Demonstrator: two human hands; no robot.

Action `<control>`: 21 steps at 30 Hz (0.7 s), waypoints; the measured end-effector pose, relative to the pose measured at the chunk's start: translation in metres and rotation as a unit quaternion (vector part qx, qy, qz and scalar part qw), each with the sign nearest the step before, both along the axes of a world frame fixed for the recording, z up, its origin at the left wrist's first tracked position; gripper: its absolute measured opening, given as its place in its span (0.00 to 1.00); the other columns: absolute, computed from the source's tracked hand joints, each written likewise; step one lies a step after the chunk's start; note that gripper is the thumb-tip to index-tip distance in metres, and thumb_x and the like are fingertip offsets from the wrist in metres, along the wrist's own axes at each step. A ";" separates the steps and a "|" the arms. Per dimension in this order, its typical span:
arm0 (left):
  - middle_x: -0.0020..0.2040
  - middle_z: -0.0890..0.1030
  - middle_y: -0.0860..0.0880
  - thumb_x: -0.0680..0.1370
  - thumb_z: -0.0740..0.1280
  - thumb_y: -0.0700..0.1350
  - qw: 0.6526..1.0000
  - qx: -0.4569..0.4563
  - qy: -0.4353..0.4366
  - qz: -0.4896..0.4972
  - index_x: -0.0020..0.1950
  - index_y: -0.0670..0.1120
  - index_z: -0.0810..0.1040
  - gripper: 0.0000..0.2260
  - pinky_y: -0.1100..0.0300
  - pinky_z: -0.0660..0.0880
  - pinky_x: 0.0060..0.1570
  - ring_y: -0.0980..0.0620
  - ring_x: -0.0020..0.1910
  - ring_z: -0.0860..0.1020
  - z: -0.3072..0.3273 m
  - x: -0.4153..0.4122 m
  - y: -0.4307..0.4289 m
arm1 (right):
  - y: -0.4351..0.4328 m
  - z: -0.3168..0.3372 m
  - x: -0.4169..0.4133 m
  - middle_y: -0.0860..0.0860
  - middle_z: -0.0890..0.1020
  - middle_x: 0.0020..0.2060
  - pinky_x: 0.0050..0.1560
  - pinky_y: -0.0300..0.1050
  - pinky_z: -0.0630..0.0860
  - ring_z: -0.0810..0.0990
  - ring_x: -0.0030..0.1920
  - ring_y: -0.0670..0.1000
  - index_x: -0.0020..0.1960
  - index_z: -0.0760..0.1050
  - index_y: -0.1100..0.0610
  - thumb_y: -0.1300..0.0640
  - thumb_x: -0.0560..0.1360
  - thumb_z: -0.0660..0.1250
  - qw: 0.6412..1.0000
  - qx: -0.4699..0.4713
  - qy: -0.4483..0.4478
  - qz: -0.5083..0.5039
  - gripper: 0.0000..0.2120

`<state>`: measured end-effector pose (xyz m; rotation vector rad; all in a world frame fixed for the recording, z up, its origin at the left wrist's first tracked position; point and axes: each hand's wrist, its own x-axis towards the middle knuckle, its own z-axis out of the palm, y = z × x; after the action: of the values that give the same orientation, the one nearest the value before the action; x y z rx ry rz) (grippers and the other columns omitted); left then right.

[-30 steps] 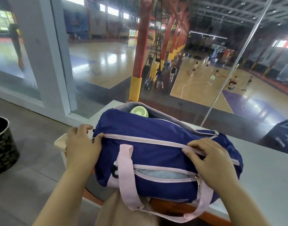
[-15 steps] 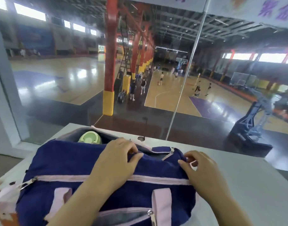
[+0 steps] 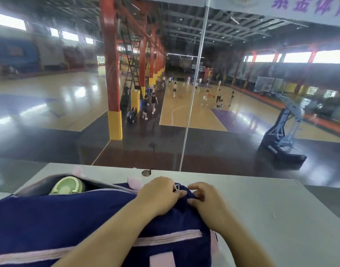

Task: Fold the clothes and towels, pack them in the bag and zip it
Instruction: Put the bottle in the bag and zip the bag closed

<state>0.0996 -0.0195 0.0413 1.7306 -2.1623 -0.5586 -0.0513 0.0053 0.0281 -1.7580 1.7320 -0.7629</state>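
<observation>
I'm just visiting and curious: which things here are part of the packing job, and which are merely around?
Part of the job:
- navy fabric duffel bag with pink trim
- small metal zipper pull
- left hand
- right hand
- round pale green lid inside the bag

Just around:
- grey ledge
- small round disc

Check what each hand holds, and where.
Left hand pinches the zipper pull at the bag's right end; right hand grips the bag fabric beside it.

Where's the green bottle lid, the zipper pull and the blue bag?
green bottle lid (image 3: pixel 66 185), head view, centre of its top.
zipper pull (image 3: pixel 177 187), head view, metal tab.
blue bag (image 3: pixel 59 218), head view, top fabric.
</observation>
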 end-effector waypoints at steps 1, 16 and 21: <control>0.38 0.80 0.49 0.74 0.64 0.58 0.999 0.005 0.028 0.015 0.37 0.48 0.76 0.15 0.53 0.74 0.42 0.49 0.41 0.77 0.000 -0.002 -0.002 | -0.001 -0.002 -0.002 0.47 0.81 0.43 0.50 0.50 0.79 0.80 0.45 0.47 0.49 0.74 0.42 0.63 0.72 0.68 1.000 -0.006 -0.015 -0.001 0.15; 0.35 0.81 0.54 0.72 0.68 0.45 0.969 -0.120 0.200 0.081 0.38 0.50 0.80 0.03 0.69 0.70 0.37 0.59 0.36 0.77 0.008 0.003 0.006 | -0.009 0.014 0.003 0.46 0.75 0.51 0.53 0.42 0.73 0.75 0.49 0.47 0.59 0.76 0.44 0.51 0.76 0.65 0.986 -0.075 0.112 0.100 0.12; 0.37 0.81 0.54 0.74 0.67 0.46 0.966 -0.161 0.170 0.110 0.42 0.49 0.79 0.03 0.63 0.71 0.38 0.57 0.36 0.76 0.010 0.016 0.014 | -0.007 0.014 0.012 0.44 0.75 0.50 0.53 0.46 0.73 0.75 0.49 0.49 0.53 0.76 0.46 0.51 0.77 0.63 0.983 -0.107 0.139 0.049 0.07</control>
<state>0.1151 -0.0058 0.0511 1.5424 -1.6903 -0.3861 -0.0397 -0.0015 0.0423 -2.1659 1.7766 -0.7103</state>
